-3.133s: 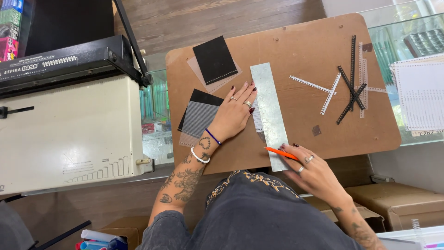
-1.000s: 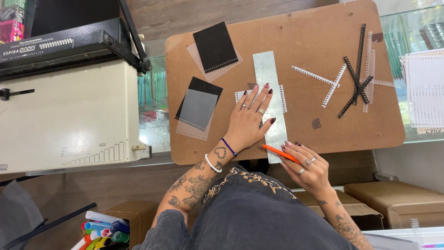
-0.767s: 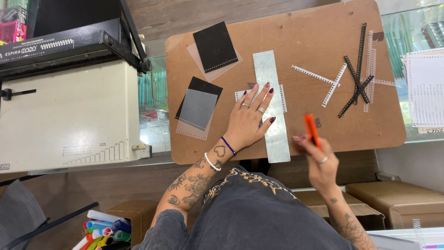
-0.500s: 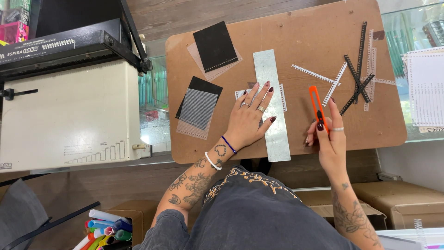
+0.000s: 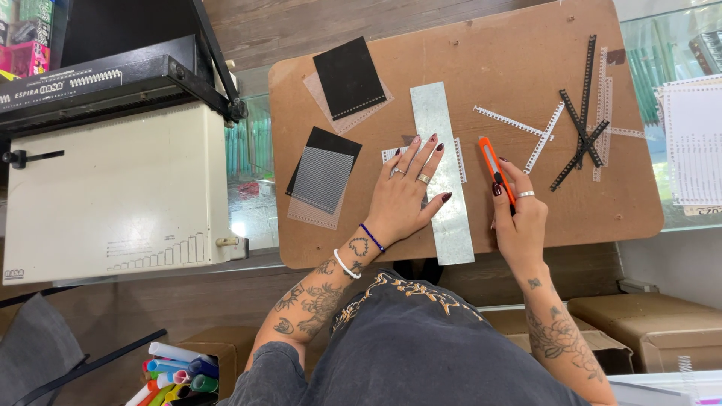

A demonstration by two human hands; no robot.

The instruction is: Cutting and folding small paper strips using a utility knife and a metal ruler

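The left hand (image 5: pixel 410 192) lies flat with fingers spread, palm down across the metal ruler (image 5: pixel 444 169), pressing it onto a small white punched sheet (image 5: pixel 392 155) whose edges peek out on either side of the ruler. That spread looks meant to keep the straightedge from sliding. The ruler runs lengthwise down the middle of the brown board (image 5: pixel 481 53), which serves as a work surface.

Just right of the ruler, the right hand (image 5: pixel 519 218) is closed around an orange utility knife (image 5: pixel 496 169), fingers wrapped along the handle and its tip pointing away from the person. The knife sits near the ruler's right edge but not quite against it; whether the blade is out I cannot tell.

Left of the ruler lie two stacks of covers: a black sheet over a frosted one (image 5: pixel 347 79) toward the far side, and a grey mesh-patterned sheet on black (image 5: pixel 322 179) nearer the person. Right of the ruler, well clear of the knife, black and white binding combs (image 5: pixel 579 131) lie crossed in a loose heap, parked out of the way. Far left of the ruler, off the board, stands a cream binding machine (image 5: pixel 113 195).
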